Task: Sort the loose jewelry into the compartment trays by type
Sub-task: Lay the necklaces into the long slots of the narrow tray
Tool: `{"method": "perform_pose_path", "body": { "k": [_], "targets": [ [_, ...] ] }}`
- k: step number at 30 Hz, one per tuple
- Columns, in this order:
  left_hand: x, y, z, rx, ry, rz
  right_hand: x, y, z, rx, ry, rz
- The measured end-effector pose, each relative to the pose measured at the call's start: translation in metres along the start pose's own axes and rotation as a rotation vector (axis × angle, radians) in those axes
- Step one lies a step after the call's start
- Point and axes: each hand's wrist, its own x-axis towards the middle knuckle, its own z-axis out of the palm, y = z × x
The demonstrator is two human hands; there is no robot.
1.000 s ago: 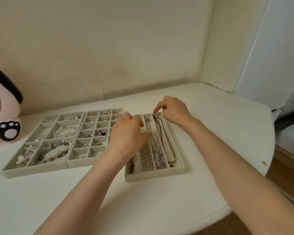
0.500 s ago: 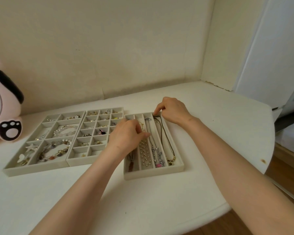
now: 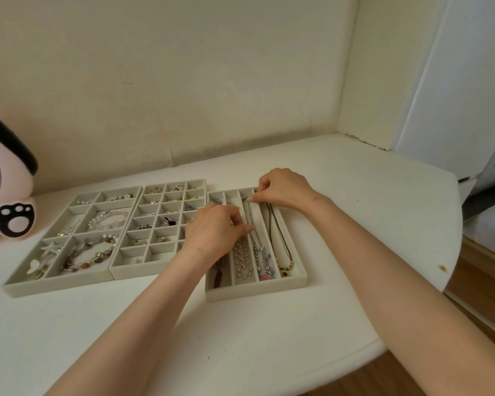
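Three beige compartment trays lie side by side on the white table. The right tray (image 3: pixel 257 292) has long slots. In them lie a dark pendant (image 3: pixel 218 274), a pearl necklace (image 3: pixel 242 261), a silver chain necklace (image 3: pixel 258 250) with a pink charm, and a black cord necklace (image 3: pixel 279 241). My right hand (image 3: pixel 283 190) pinches the silver chain's far end at the top of the tray. My left hand (image 3: pixel 215 232) has curled fingers over the middle slots, its fingertips pinching the same chain halfway down. The middle tray (image 3: pixel 132 271) holds earrings, the left tray (image 3: pixel 26 287) bracelets.
A pink plush fan (image 3: pixel 9 201) with a paw print stands at the far left against the wall. The table's rounded edge (image 3: pixel 452 267) drops to a wooden floor on the right. Bare tabletop lies in front of the trays and behind the right tray.
My right hand's fingertips have shifted left from the top of the black cord slot to the top of the silver chain. My left hand has stayed over the middle slots.
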Motion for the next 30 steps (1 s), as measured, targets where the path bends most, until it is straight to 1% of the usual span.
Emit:
{"method": "perform_pose_path", "body": {
  "k": [9, 17, 24, 26, 27, 29, 30],
  "targets": [
    [-0.001, 0.002, 0.001, 0.036, -0.007, 0.002, 0.001, -0.002, 0.003, 0.033, -0.018, -0.024],
    [-0.002, 0.004, 0.002, 0.069, -0.015, -0.003, 0.003, 0.0, 0.003, 0.114, -0.039, -0.012],
    [0.001, 0.0, 0.002, 0.045, -0.018, 0.002, 0.003, 0.002, 0.003, 0.091, -0.039, -0.015],
    [0.003, -0.002, 0.001, -0.016, -0.001, 0.021, 0.002, 0.002, 0.003, 0.087, -0.02, -0.012],
    [0.003, -0.003, -0.001, -0.082, 0.021, 0.031, 0.001, 0.003, 0.003, 0.094, 0.002, -0.004],
    [0.006, -0.006, -0.006, -0.209, 0.077, 0.003, 0.001, 0.004, 0.002, 0.123, 0.064, 0.012],
    [0.007, -0.008, -0.008, -0.237, 0.115, -0.018, 0.001, 0.004, 0.001, 0.134, 0.094, 0.019]
  ]
}}
